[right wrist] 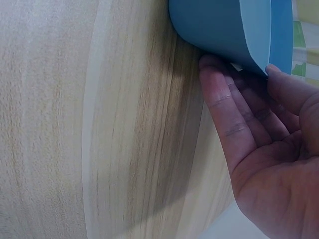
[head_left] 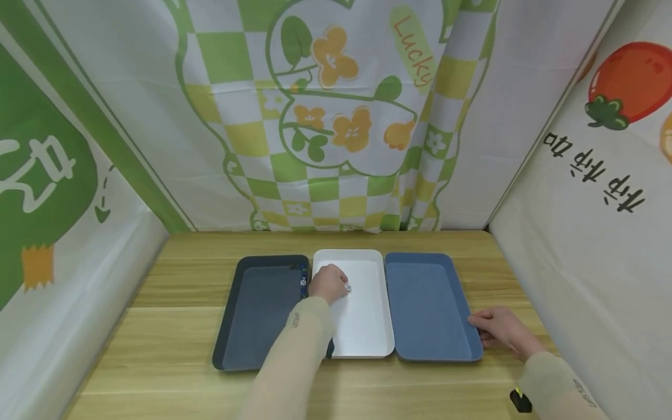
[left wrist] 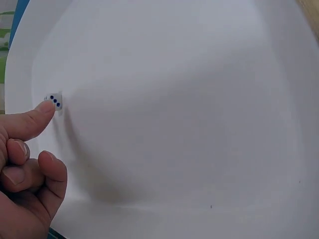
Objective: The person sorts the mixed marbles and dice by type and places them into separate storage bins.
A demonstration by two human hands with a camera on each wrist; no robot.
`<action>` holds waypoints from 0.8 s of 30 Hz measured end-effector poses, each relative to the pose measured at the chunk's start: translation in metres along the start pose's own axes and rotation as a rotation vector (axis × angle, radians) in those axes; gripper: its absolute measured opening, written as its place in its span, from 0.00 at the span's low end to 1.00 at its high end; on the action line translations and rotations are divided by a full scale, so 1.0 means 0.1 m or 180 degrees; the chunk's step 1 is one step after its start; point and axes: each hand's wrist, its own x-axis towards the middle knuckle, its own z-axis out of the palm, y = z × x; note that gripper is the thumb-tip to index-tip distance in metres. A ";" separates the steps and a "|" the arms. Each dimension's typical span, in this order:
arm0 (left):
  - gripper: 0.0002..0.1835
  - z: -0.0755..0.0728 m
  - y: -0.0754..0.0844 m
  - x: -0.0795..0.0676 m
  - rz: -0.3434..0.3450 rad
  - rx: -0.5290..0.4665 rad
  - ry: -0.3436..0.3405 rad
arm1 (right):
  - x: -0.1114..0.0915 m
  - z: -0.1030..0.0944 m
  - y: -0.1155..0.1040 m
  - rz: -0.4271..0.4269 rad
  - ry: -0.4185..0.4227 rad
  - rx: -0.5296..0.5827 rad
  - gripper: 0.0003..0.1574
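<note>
wooden table (head_left: 142,326) with a dark grey tray (head_left: 257,303), a blue tray (head_left: 427,309) and a white tray (head_left: 367,315) on it, white one in the middle. right hand (head_left: 499,328) is pinching the blue tray's outer edge, left hand (head_left: 328,283) is pinching a white die (left wrist: 57,102) inside the white tray, can't tell if it's touching the bottom

Small booth-like place; whether in a home or workplace is unclear. A wood-grain tabletop (head_left: 173,344) is enclosed on three sides: flowered, checked curtain (head_left: 341,189) behind, green-and-white sheet (head_left: 47,175) left, fruit-print sheet (head_left: 583,251) right.
</note>
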 end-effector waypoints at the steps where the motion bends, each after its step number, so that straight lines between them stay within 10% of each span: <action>1: 0.10 -0.02 0.00 0.00 0.0055 0.0001 0.0009 | 0.00 0.00 0.00 -0.0008 -0.0006 -0.0020 0.24; 24: 0.16 -1.07 -0.24 -0.34 0.0474 -0.0488 -0.0114 | 0.02 0.00 0.00 -0.0015 -0.0020 -0.0020 0.25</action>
